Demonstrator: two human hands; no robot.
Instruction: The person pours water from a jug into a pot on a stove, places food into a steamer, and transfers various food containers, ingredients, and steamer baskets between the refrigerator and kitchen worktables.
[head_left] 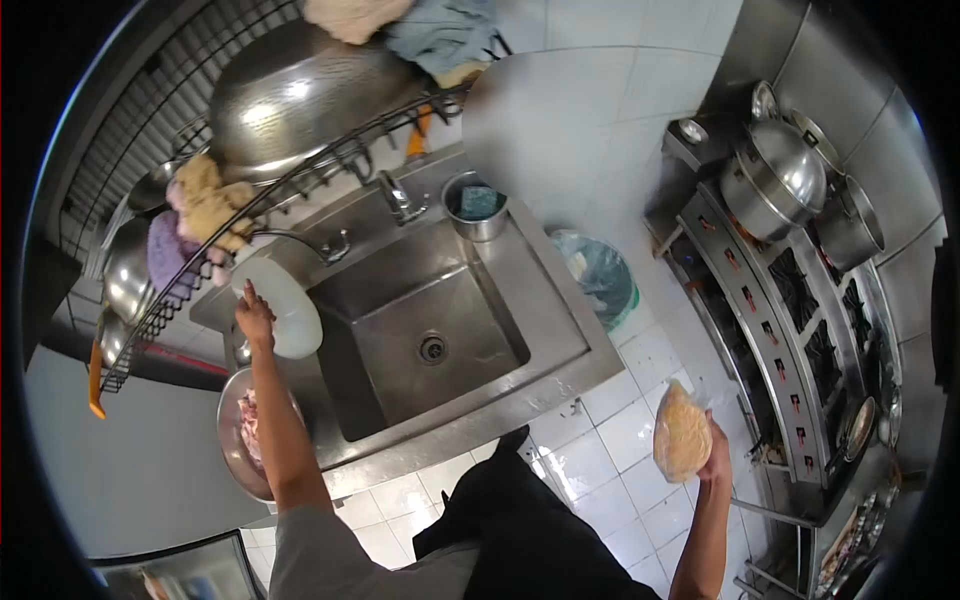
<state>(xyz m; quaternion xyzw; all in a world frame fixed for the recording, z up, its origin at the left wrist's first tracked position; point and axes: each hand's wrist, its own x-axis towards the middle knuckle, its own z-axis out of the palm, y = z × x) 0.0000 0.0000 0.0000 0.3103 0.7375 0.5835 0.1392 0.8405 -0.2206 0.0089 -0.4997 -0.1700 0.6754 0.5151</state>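
My left hand (255,320) reaches over the left end of the sink counter and grips the near edge of a whitish, translucent plastic container (285,310). Below that forearm sits a metal bowl (232,440) with pieces of raw-looking meat (249,425), partly covered by the arm. Out to the right, above the tiled floor, my right hand (716,455) is closed around a clear plastic bag (682,435) packed with something yellow-orange; its exact contents I cannot make out.
The steel sink (400,330) has a faucet (400,200) and a metal pot (477,215) holding a green sponge (480,203). A wire rack (300,165) overhangs it. Beyond stand a lined trash bin (600,275) and a stove (755,310) with pots (775,180).
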